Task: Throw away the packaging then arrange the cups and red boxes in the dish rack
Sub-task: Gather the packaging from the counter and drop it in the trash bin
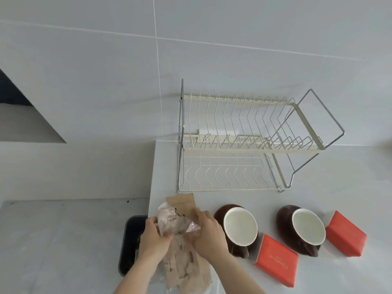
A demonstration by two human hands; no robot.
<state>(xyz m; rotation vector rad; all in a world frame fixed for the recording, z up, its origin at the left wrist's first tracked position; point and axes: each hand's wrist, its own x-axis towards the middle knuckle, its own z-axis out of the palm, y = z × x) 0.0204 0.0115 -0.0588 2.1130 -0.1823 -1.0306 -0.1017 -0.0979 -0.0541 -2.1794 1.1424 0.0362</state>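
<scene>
We see two cups (239, 227), brown outside and white inside, two red boxes (275, 263), tan packaging (182, 209), a cream rack (244, 145) and a pale grey table (328, 276).

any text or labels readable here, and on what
None can be read for certain.
Near red box: a small line of gold script along its top face near the lower edge, too small and blurred to read.
Far red box: no print shows.
Two brown cups, the crumpled packaging in both hands, and the dish rack: no text visible.
</scene>
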